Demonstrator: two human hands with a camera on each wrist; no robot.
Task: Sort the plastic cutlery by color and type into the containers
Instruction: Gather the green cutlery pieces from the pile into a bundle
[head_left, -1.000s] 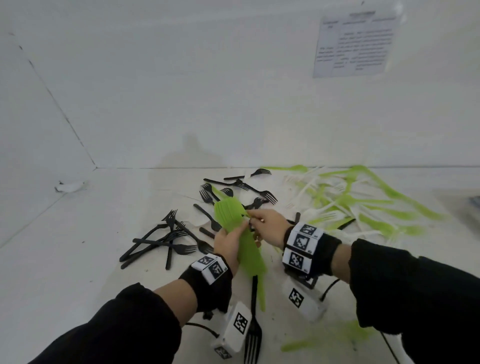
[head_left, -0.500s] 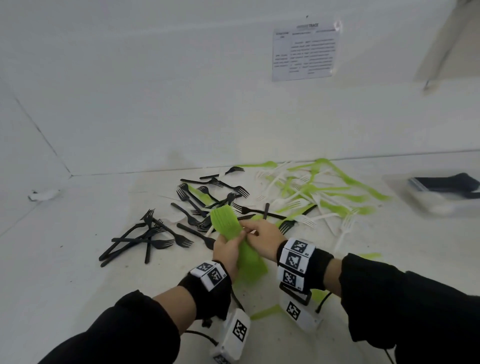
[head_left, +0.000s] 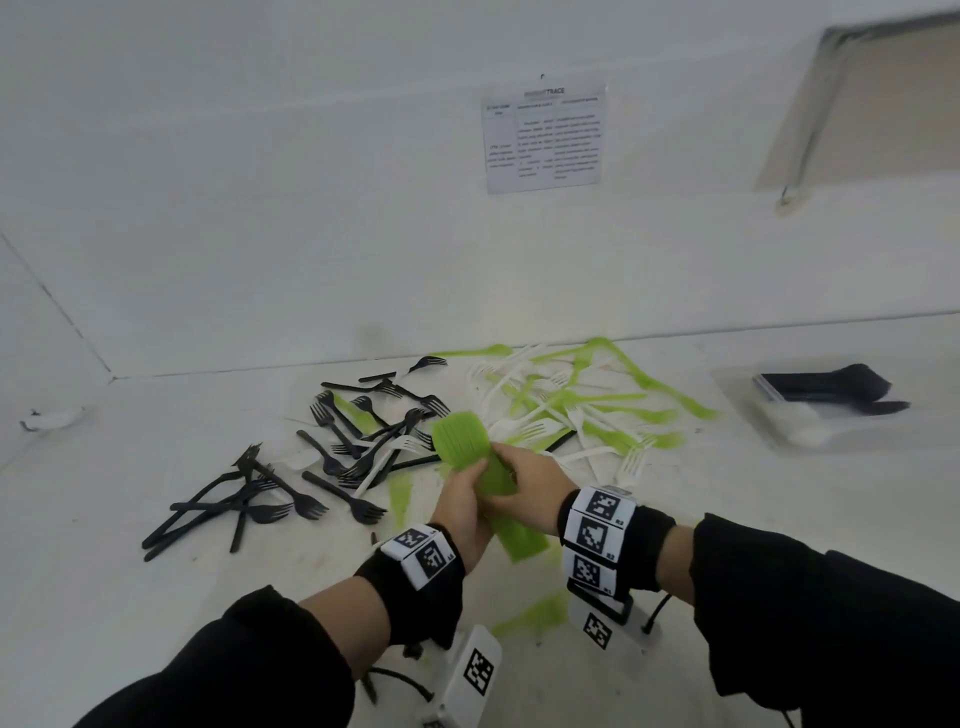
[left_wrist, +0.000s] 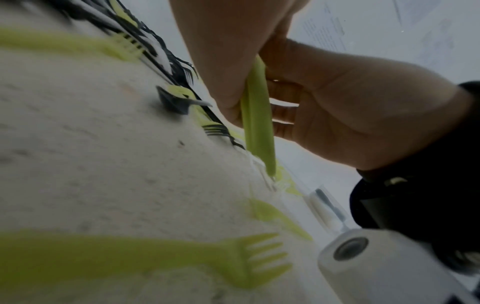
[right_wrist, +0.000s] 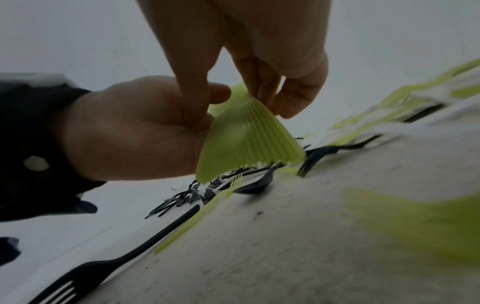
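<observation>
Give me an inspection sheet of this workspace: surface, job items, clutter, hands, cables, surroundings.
Surface: white table, scuffed and speckled.
Job's things: stack of green forks held above the table; loose black forks to the left; mixed green and white cutlery behind the hands; clear container at right with black cutlery inside.
Clutter: small white object at far left, too blurred to identify.
Hands: left hand grips the green stack; right hand pinches the same stack from the other side.
Cables: black cable below the right wrist; another below the left.
Surroundings: white wall with printed sheet, text unreadable.
</observation>
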